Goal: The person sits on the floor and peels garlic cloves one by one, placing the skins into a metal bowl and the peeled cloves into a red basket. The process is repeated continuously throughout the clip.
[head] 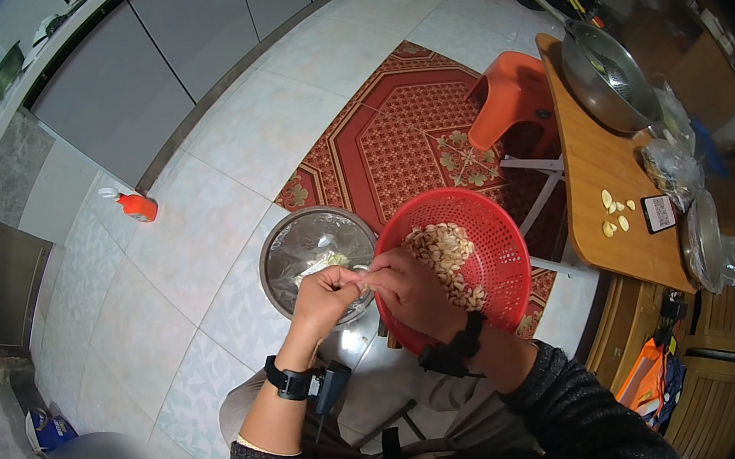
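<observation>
My left hand [327,294] and my right hand [414,289] meet at the fingertips, pinching a small pale piece, seemingly a garlic clove [364,274]. The fingers hide most of it. Beneath my right hand stands a red plastic colander [501,212], holding many garlic cloves [439,248]. A steel basin [270,242] lined with clear plastic sits beside the colander, beneath my left hand. Some pale and greenish scraps [333,260] lie in this basin. Both of my wrists wear black straps with small devices.
To the right, a wooden table [593,227] bears a steel pan [612,75], several garlic pieces [607,198], a card with a printed code [658,213] and plastic bags [676,168]. An orange stool [512,85] stands by it. An orange spray bottle [138,207] stands on the tiled floor.
</observation>
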`<state>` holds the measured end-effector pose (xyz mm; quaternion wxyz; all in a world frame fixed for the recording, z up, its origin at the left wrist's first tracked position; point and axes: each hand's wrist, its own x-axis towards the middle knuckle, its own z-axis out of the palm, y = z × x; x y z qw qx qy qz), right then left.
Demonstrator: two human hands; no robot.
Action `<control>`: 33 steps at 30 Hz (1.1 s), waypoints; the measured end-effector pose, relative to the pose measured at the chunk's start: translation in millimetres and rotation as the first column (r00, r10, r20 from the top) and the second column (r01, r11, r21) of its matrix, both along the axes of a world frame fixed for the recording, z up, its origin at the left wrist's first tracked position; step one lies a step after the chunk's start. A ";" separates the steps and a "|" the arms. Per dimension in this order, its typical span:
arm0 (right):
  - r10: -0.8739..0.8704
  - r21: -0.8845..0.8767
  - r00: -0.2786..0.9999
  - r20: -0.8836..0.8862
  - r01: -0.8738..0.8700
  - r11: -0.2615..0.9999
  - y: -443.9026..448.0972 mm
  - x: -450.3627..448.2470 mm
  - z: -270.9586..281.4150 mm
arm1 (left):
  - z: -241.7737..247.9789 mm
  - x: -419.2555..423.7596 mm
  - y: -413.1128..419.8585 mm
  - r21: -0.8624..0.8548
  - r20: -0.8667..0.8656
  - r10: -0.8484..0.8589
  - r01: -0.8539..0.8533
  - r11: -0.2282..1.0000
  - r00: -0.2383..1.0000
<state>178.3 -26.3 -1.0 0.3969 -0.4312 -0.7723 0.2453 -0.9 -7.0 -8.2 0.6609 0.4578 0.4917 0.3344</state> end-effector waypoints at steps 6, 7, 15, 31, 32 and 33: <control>0.025 0.041 0.999 -0.036 -0.023 0.999 -3.6 -1.1 -2.4 | -5.6 6.1 -2.7 0.012 0.024 0.044 -0.044 0.999 0.999; 0.029 0.034 0.996 -0.088 -0.027 0.999 -3.2 -0.6 -4.7 | -5.1 6.3 -3.2 0.008 0.037 0.045 -0.045 0.999 0.998; -0.273 -0.597 0.644 -0.715 -0.357 0.719 0.6 3.0 -19.3 | -2.4 -1.4 4.1 0.058 0.051 0.086 -0.089 0.994 0.995; -0.262 -0.659 0.690 -0.674 -0.404 0.634 3.0 9.9 -7.8 | 27.9 10.9 -3.1 0.740 -0.269 0.149 0.105 0.664 0.951; -0.257 -0.660 0.697 -0.670 -0.400 0.636 3.3 10.4 -6.7 | 27.7 11.5 -3.6 0.744 -0.266 0.156 0.099 0.661 0.951; -0.252 -0.661 0.703 -0.665 -0.397 0.637 3.6 10.8 -5.6 | 27.6 12.1 -3.9 0.749 -0.263 0.166 0.093 0.657 0.951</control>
